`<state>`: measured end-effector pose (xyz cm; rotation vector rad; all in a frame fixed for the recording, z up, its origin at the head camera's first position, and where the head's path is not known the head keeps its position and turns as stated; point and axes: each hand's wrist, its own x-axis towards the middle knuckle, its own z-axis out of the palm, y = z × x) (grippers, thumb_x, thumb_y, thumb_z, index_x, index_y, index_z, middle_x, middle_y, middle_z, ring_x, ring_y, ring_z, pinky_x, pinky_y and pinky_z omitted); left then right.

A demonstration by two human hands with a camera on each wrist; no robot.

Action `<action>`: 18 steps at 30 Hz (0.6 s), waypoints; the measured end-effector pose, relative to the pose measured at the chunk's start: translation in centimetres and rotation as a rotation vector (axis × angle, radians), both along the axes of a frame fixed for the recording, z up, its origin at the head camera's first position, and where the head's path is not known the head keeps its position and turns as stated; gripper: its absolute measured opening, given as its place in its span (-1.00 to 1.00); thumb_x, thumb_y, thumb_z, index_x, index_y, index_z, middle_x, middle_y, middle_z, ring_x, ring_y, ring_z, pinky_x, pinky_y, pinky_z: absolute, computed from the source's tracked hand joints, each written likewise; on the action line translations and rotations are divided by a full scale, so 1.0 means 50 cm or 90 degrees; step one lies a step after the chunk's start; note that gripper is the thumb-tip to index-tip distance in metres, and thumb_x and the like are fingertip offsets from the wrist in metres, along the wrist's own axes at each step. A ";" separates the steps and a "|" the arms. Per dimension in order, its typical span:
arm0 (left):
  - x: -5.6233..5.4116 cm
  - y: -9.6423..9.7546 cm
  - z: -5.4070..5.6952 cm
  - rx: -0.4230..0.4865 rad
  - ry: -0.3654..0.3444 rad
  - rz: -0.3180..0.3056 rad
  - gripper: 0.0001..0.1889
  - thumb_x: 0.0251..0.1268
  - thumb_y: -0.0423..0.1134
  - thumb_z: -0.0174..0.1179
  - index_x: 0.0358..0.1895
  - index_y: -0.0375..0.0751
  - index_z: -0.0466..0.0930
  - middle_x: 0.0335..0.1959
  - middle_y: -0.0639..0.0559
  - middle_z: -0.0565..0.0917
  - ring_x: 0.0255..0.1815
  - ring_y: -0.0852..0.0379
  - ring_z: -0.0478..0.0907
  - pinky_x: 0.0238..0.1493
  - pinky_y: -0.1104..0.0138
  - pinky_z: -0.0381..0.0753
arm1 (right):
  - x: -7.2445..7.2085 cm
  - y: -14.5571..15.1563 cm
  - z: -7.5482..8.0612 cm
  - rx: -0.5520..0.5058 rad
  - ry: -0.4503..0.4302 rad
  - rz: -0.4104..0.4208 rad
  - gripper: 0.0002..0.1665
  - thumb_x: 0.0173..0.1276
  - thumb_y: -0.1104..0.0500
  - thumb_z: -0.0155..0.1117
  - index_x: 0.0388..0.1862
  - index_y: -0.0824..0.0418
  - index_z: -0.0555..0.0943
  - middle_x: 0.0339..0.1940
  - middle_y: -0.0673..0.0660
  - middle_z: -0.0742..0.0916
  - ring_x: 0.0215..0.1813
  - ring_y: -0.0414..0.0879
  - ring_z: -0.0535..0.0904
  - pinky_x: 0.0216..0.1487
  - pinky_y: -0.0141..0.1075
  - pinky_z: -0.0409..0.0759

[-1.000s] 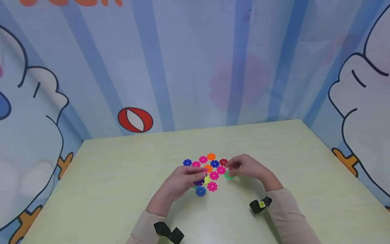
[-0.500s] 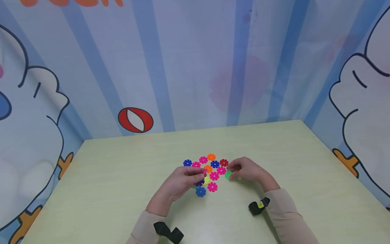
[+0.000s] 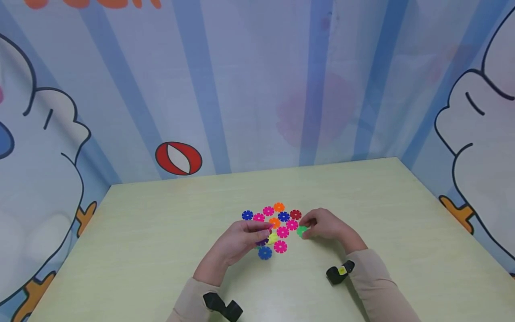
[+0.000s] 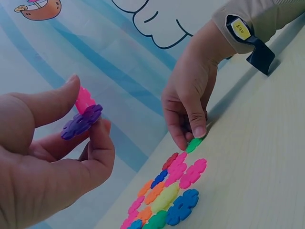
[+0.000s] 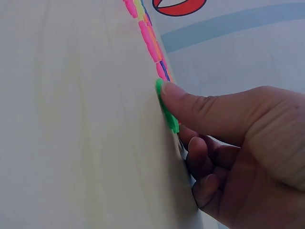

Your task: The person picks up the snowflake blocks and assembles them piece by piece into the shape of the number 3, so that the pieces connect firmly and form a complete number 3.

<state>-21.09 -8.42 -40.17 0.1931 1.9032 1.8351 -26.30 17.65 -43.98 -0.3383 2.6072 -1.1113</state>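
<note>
My left hand (image 3: 235,241) is raised above the table and pinches two slotted snowflake discs between thumb and fingers. These are a pink disc (image 4: 85,99) and a purple disc (image 4: 81,123), fitted together at an angle. At the right side of a loose group of discs, my right hand (image 3: 327,223) grips a green disc (image 5: 167,109) by its edge, thumb on one face. The green disc is low, at the table surface. Near it lie a dark red disc (image 3: 295,214) and a pink disc (image 3: 292,225).
Several flat discs lie close together on the pale table (image 3: 161,250), among them a blue disc (image 3: 265,253), an orange disc (image 3: 279,207) and a yellow disc (image 4: 165,196). A printed cloth backdrop (image 3: 249,89) rises behind the table's far edge.
My right hand has shifted slightly down, and its fingers have closed on the green disc. My left hand stays nearly still with its two joined discs.
</note>
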 end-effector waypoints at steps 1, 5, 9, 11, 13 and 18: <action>0.000 0.000 0.000 0.000 0.000 0.001 -0.60 0.38 -0.30 0.14 0.22 -0.41 0.47 0.20 -0.31 0.50 0.25 -0.19 0.45 0.20 0.21 0.52 | 0.000 -0.001 0.000 0.002 0.001 -0.001 -0.66 0.12 0.28 0.47 -0.11 0.33 0.65 -0.20 0.10 0.65 -0.15 -0.05 0.50 -0.05 -0.19 0.56; 0.000 0.001 0.000 0.002 0.001 0.003 -0.60 0.39 -0.29 0.14 0.22 -0.40 0.47 0.20 -0.30 0.50 0.25 -0.18 0.45 0.21 0.21 0.51 | 0.001 -0.002 0.002 0.009 0.012 0.016 -0.70 0.12 0.27 0.46 -0.16 0.31 0.63 -0.28 0.09 0.62 -0.20 -0.05 0.46 -0.13 -0.23 0.53; 0.002 0.001 0.000 0.002 0.006 0.004 -0.60 0.39 -0.32 0.13 0.22 -0.42 0.47 0.15 -0.26 0.54 0.22 -0.16 0.47 0.19 0.23 0.53 | -0.002 0.002 0.000 0.006 0.026 0.027 -0.76 0.13 0.28 0.45 -0.23 0.27 0.61 -0.34 0.07 0.59 -0.24 -0.06 0.44 -0.19 -0.26 0.48; 0.004 0.001 0.000 0.000 0.010 0.006 -0.62 0.38 -0.33 0.13 0.21 -0.42 0.48 0.10 -0.21 0.57 0.19 -0.15 0.50 0.16 0.24 0.55 | -0.004 0.005 -0.002 0.001 0.032 0.027 -0.78 0.13 0.29 0.43 -0.24 0.26 0.61 -0.34 0.07 0.60 -0.25 -0.06 0.45 -0.19 -0.26 0.49; 0.005 0.001 0.000 -0.001 0.014 0.008 -0.63 0.38 -0.33 0.14 0.19 -0.42 0.50 0.07 -0.16 0.59 0.17 -0.15 0.51 0.14 0.25 0.56 | -0.004 0.007 -0.002 -0.004 0.035 0.024 -0.79 0.14 0.30 0.42 -0.25 0.26 0.60 -0.34 0.07 0.60 -0.25 -0.07 0.46 -0.18 -0.26 0.49; 0.004 0.003 -0.001 -0.003 0.010 0.016 -0.66 0.36 -0.34 0.15 0.14 -0.41 0.54 0.02 -0.13 0.62 0.16 -0.16 0.52 0.10 0.29 0.58 | -0.005 0.013 0.003 -0.029 0.015 0.008 -0.82 0.19 0.30 0.37 -0.23 0.28 0.59 -0.34 0.09 0.59 -0.27 -0.06 0.45 -0.25 -0.29 0.49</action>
